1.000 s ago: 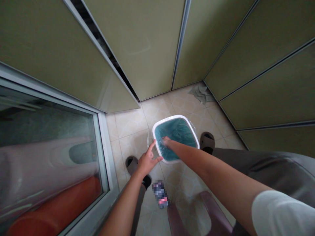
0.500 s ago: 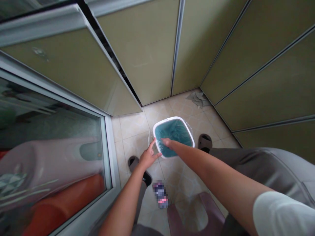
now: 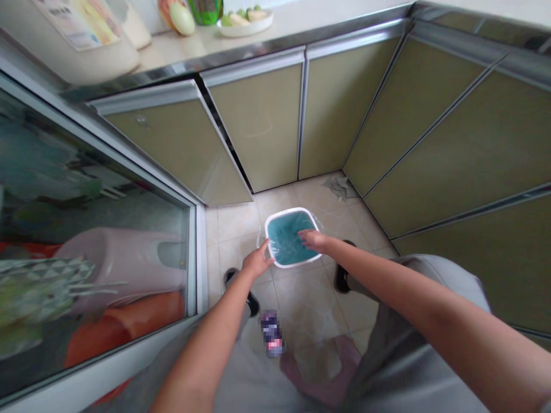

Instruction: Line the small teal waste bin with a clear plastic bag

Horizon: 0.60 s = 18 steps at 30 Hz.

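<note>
On the tiled floor between my feet stands a trash bin (image 3: 294,265) with a white rim and a teal inside. A clear plastic bag (image 3: 284,244) lines it, with loose film hanging outside the rim. My left hand (image 3: 256,261) grips the bin's near left rim, thumb and index finger apart along the edge. Over the bin's right side, my right hand (image 3: 313,240) reaches inward, its fingers spread and nothing visible in them. Whether its fingertips touch the bag I cannot tell.
Beige cabinets (image 3: 258,126) enclose the far and right sides; one door (image 3: 181,143) stands ajar. A grey cloth (image 3: 342,187) lies in the corner. A pixelated item (image 3: 271,334) and a mauve stool (image 3: 318,387) are below me. A plate of food (image 3: 245,24) sits on the counter.
My right hand has drawn back from the bin's left part to its right side, and its fingers have spread. The left hand stays at the rim. The view has tilted up, showing the counter.
</note>
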Motion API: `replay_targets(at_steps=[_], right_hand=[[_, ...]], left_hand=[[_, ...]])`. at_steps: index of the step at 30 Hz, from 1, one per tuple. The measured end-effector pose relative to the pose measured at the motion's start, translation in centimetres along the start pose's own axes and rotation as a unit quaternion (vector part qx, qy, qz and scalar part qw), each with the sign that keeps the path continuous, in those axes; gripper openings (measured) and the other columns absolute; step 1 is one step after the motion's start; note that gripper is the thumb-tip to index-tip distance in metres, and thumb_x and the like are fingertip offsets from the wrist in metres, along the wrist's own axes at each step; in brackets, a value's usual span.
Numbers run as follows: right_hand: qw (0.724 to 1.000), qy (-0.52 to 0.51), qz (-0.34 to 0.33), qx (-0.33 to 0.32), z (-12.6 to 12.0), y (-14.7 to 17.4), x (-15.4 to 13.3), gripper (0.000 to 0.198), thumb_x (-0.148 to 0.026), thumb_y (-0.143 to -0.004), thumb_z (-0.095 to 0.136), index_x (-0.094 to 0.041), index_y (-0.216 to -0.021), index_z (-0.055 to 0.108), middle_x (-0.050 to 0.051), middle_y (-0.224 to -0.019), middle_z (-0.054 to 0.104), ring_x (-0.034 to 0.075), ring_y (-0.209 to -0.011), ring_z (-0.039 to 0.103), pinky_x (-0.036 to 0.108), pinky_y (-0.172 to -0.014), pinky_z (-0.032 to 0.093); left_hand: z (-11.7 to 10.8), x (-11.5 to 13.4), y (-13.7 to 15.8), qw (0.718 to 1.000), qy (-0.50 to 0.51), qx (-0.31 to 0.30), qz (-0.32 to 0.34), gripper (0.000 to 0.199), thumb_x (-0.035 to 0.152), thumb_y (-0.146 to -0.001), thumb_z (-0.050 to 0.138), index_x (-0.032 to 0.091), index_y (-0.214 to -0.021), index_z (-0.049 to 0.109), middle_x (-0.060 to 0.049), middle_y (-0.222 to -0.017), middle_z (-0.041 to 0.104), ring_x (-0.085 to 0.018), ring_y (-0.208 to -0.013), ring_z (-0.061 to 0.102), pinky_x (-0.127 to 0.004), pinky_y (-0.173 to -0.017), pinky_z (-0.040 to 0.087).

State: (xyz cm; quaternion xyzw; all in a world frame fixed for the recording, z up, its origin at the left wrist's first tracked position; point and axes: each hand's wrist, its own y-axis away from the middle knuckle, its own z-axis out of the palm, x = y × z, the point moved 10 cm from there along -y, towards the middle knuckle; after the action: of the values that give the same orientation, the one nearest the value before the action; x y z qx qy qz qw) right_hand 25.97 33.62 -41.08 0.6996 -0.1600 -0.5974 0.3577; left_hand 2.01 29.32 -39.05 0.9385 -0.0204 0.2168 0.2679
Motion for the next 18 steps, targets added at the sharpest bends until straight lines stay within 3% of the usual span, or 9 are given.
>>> replay_targets(at_steps=[4, 8, 13, 16, 18], right_hand=[[0.991, 0.126, 0.029, -0.035, -1.5, 4.8, 2.7, 0.030, -0.031, -0.098, 0.056, -0.014, -0.118, 0.071, 0.015, -0.105, 0.075, 0.018, -0.069, 0.070, 0.030, -0.069, 0.055], [0.961, 0.275, -0.008, 0.010, -3.2, 8.7, 5.1, 0.019, -0.020, -0.093, 0.060, -0.014, -0.103, 0.075, 0.009, -0.084, 0.074, 0.012, -0.057, 0.060, 0.023, -0.058, 0.047], [0.967, 0.251, 0.021, 0.028, -3.4, 10.8, 7.6, 0.029, -0.012, -0.090, 0.056, -0.012, -0.113, 0.074, 0.008, -0.084, 0.074, 0.011, -0.055, 0.060, 0.021, -0.056, 0.045], [0.973, 0.222, -0.020, 0.054, -4.4, 11.4, 4.8, 0.040, -0.011, -0.090, 0.053, -0.010, -0.126, 0.069, 0.008, -0.090, 0.075, 0.010, -0.054, 0.058, 0.021, -0.056, 0.046], [0.974, 0.195, -0.082, 0.080, -5.8, 12.0, 0.7, 0.046, -0.012, -0.091, 0.052, -0.010, -0.135, 0.063, 0.008, -0.093, 0.075, 0.010, -0.055, 0.056, 0.022, -0.056, 0.046]], left_hand=[[0.2, 2.9, 2.4, 0.997, -0.072, -0.015, 0.033, 0.054, 0.043, -0.093, 0.062, 0.031, -0.146, 0.059, -0.005, -0.105, 0.073, -0.023, -0.097, 0.067, -0.028, -0.079, 0.046], [3.0, 4.7, 5.3, 0.997, -0.048, -0.058, 0.030, 0.046, 0.038, -0.092, 0.063, 0.026, -0.137, 0.067, -0.007, -0.105, 0.074, -0.023, -0.096, 0.068, -0.030, -0.082, 0.048], [7.3, 6.4, 8.0, 0.991, 0.092, -0.092, 0.027, 0.049, 0.034, -0.087, 0.070, 0.017, -0.133, 0.069, -0.006, -0.092, 0.071, -0.017, -0.076, 0.063, -0.028, -0.074, 0.048], [6.0, 7.4, 8.1, 0.977, 0.204, -0.051, 0.025, 0.051, 0.039, -0.085, 0.072, 0.012, -0.129, 0.070, -0.001, -0.078, 0.063, -0.012, -0.065, 0.054, -0.026, -0.067, 0.045], [2.2, 8.3, 7.9, 0.955, 0.294, 0.012, 0.045, 0.058, 0.042, -0.085, 0.072, 0.010, -0.134, 0.066, 0.003, -0.073, 0.057, -0.010, -0.063, 0.050, -0.024, -0.064, 0.043]])
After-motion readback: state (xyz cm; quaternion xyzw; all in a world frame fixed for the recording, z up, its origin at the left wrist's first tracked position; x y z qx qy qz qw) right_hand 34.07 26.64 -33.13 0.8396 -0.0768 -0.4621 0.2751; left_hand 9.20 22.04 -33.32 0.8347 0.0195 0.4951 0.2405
